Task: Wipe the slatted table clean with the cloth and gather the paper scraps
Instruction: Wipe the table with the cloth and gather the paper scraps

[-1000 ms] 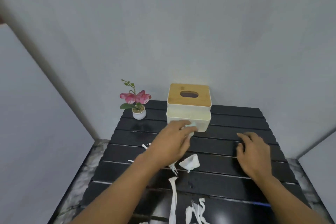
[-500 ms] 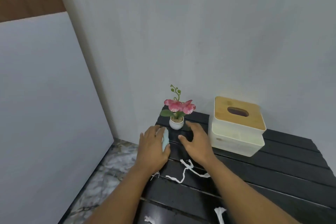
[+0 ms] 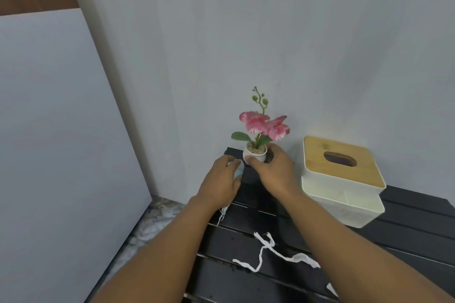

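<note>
My left hand (image 3: 220,183) presses a pale blue-green cloth (image 3: 238,170) onto the far left corner of the black slatted table (image 3: 406,233); only an edge of the cloth shows under the fingers. My right hand (image 3: 273,170) is wrapped around the small white pot (image 3: 254,155) of a pink orchid (image 3: 263,125) at that same corner. A long white paper scrap (image 3: 268,251) lies on the slats between my forearms. A thin frayed scrap (image 3: 222,214) peeks out under my left wrist, and another bit (image 3: 331,289) shows near my right forearm.
A white tissue box with a wooden lid (image 3: 342,174) stands right of the flower pot against the grey wall. A white panel (image 3: 61,142) stands to the left, with marble-patterned floor (image 3: 157,219) between it and the table's left edge.
My right hand has moved from the slats up to the flower pot and closed around it. The left hand slid the cloth farther toward the back corner. The view came closer.
</note>
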Demonstrator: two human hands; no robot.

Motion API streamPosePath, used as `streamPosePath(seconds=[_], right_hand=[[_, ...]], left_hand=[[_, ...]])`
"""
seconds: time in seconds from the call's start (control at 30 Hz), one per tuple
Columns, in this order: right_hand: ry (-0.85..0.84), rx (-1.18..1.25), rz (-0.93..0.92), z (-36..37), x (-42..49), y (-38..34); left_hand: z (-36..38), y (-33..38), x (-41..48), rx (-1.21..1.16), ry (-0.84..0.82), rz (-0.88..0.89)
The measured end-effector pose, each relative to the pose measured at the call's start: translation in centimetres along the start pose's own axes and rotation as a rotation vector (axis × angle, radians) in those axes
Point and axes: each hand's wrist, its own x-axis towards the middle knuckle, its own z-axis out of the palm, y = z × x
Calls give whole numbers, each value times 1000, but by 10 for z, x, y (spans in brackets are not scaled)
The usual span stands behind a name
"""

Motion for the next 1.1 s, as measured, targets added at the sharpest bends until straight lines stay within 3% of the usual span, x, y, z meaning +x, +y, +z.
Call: streamPosePath(seconds=[0.17,0.3,0.37,0.47,0.57,0.63,0.77,1.0,1.1], right_hand=[[5,14,-71,-32,15,-29],[-23,10,-107,-41,24,-40],[-35,11,-89,-41,25,-39],[-40,5,-80,-43,24,-35],[-34,-9,-85,-49,24,-30],[-27,-15,-79,-50,24,-26],[-30,-7,-65,-46,25,-22],[-31,30,-45,-60,35,-29],[-24,8,-45,-67,36,-26]], left_hand=[[6,16,28,-12,-43,26],[9,46,-19,-112,-307,321],[5,50,-45,-184,-365,385],[-2,33,-40,-237,-240,271],[12,20,1,-105,35,6],[25,25,28,-36,109,-179],[38,44,52,-98,-94,-10],[-4,31,-1,-281,-425,289],[-7,7,0,-260,-292,185]])
